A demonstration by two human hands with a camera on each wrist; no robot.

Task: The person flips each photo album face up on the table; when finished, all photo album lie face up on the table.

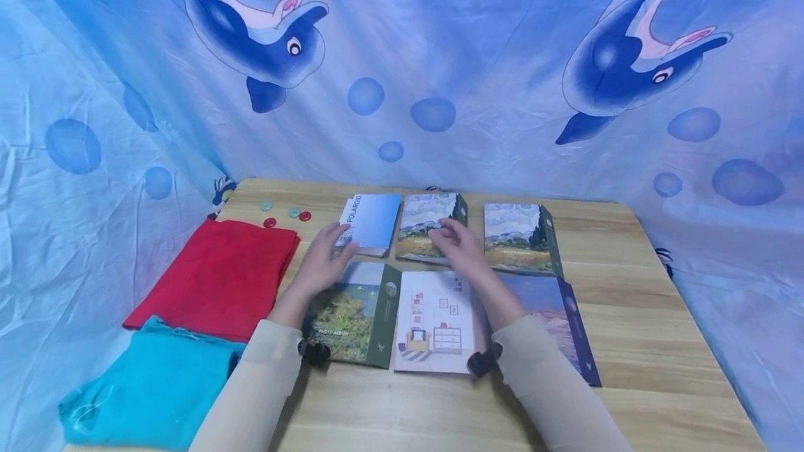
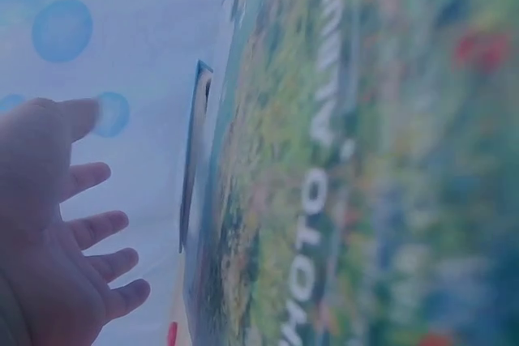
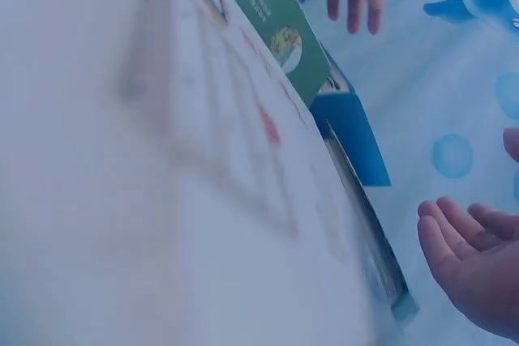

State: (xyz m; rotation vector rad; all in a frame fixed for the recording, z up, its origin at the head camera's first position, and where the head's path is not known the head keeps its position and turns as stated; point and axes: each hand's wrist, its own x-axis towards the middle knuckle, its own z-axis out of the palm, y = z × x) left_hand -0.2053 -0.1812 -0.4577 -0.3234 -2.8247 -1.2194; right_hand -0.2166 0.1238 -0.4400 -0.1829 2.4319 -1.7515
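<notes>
My left hand [image 1: 322, 257] hovers with spread fingers at the left edge of a blue booklet marked POLAROID [image 1: 377, 218]. Whether it touches the booklet is unclear. My right hand [image 1: 463, 251], fingers loosely bent and holding nothing, is over a photo album with a painted landscape cover [image 1: 421, 229]. Below the left wrist lies a green-spined photo album [image 1: 345, 319], partly covered by the forearm. Between the arms is a white album with a drawn room [image 1: 433, 319]. In the left wrist view, the left palm [image 2: 57, 232] shows empty; the right palm [image 3: 478, 273] does too in its view.
A second landscape album [image 1: 518, 239] lies at the back right, with a purple-spined album [image 1: 559, 312] before it, partly behind the right arm. Folded red cloth [image 1: 220, 277] and turquoise cloth [image 1: 151, 386] lie left. Several red and green discs [image 1: 294, 213] sit behind. A patterned curtain [image 1: 477, 54] hangs beyond.
</notes>
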